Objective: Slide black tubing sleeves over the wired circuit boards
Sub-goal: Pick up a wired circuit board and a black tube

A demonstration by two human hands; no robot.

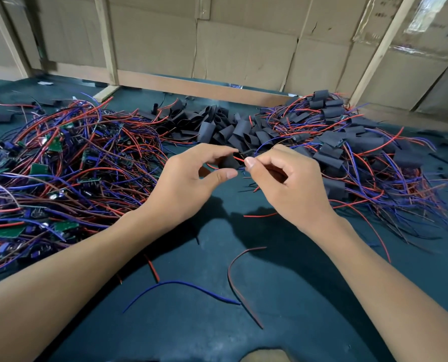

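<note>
Faint print marks the cardboard boxes (385, 11) at upper right, too blurred to read.

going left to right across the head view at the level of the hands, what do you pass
pile of bare green boards with red and blue wires → left hand → black sleeve held between the hands → right hand → pile of sleeved boards

You're at a small assembly workshop bench. On the dark green mat (283, 296) sit a heap of wired boards (55, 163) at its left, loose black sleeves (233, 129) at its far edge, and sleeved boards (348, 142) at its right. Cardboard walls (243, 48) on wooden battens (108, 40) stand behind the mat.
</note>
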